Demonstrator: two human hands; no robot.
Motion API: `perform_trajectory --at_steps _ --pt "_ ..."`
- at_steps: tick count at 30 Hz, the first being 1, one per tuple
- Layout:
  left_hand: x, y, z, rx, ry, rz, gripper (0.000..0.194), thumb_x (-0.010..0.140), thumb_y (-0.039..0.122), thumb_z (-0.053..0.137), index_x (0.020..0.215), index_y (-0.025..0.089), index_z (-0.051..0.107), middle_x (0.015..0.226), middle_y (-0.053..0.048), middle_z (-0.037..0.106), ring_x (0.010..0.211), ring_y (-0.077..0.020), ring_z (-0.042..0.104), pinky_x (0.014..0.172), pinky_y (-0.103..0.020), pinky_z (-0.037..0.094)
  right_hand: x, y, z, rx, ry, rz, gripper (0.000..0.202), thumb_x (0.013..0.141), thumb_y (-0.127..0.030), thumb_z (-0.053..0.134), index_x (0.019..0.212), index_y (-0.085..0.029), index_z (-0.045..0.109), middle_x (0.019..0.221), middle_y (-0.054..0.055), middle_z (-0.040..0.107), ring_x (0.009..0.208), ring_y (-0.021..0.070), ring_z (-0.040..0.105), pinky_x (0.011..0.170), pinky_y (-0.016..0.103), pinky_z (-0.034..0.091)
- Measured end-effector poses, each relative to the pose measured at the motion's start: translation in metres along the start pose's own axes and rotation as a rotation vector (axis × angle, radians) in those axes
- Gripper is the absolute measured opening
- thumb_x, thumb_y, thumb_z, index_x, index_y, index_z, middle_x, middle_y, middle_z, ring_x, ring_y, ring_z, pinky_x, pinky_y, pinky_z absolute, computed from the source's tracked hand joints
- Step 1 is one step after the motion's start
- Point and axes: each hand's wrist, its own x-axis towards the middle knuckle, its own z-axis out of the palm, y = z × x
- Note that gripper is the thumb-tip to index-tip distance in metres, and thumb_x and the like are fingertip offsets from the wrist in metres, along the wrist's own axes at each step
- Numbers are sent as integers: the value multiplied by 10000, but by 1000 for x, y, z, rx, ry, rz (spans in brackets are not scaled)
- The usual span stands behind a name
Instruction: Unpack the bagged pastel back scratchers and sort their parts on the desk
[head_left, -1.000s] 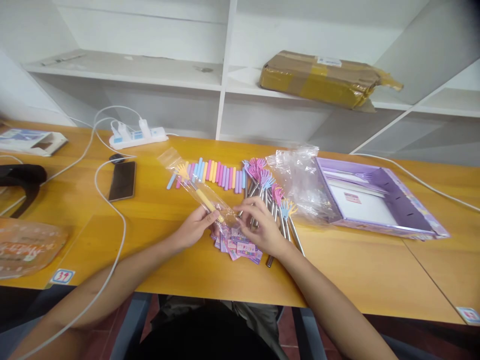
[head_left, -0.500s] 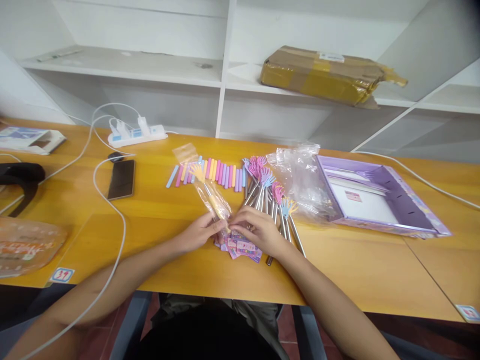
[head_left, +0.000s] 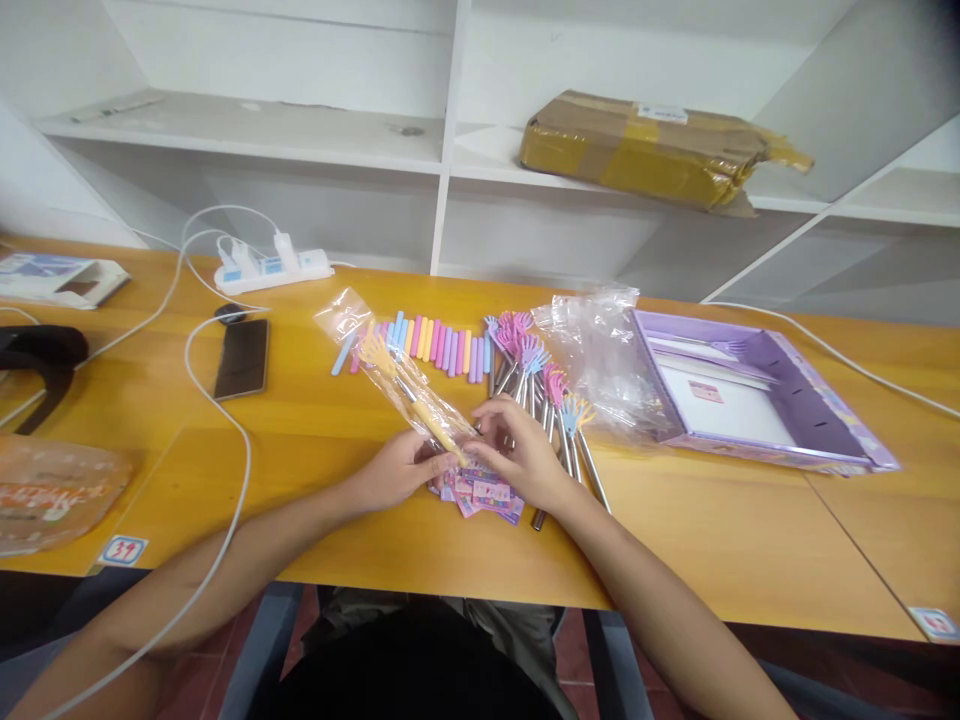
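While the left hand (head_left: 396, 470) pinches a bagged yellow backscratcher (head_left: 433, 422), the right hand (head_left: 523, 457) curls its fingers, grip unclear; a sticker (head_left: 124, 550) begins "3".

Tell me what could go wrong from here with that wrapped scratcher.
The clear plastic sleeve might tear on the splay-headed yellow scratcher inside it, which the left hand holds near the lower end. The loose pink-and-purple printed cards lie close to both hands, so a brush could scatter them. The right hand is also near the silver metal-stemmed scratchers with pink, blue and yellow heads; a nudge may shift them.
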Motion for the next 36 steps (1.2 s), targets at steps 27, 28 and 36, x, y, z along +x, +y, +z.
perform_trajectory --at_steps 27,28,36 --pt "-6 13 -4 136 -125 24 396 1009 547 627 948 161 687 796 -34 695 700 -171 642 677 -282 527 3 -6 -6 129 -193 138 472 1118 -522 464 778 -206 550 709 -16 516 653 134 502 641 272 403" --pt "-7 16 -5 131 -191 12 393 1010 542 630 962 158 702 808 -44 713 695 -169 651 676 -281 533 2 -6 -5 206 -175 182 455 1104 -569 472 854 -209 591 729 -14 539 639 133 505 616 270 411" --pt "-17 26 0 218 -638 7 252 984 435 699 942 194 758 778 -41 742 673 -164 676 626 -259 519 -1 2 4 679 -116 514 539 857 -736 755 954 -223 622 681 -43 600 422 81 420 370 232 329"
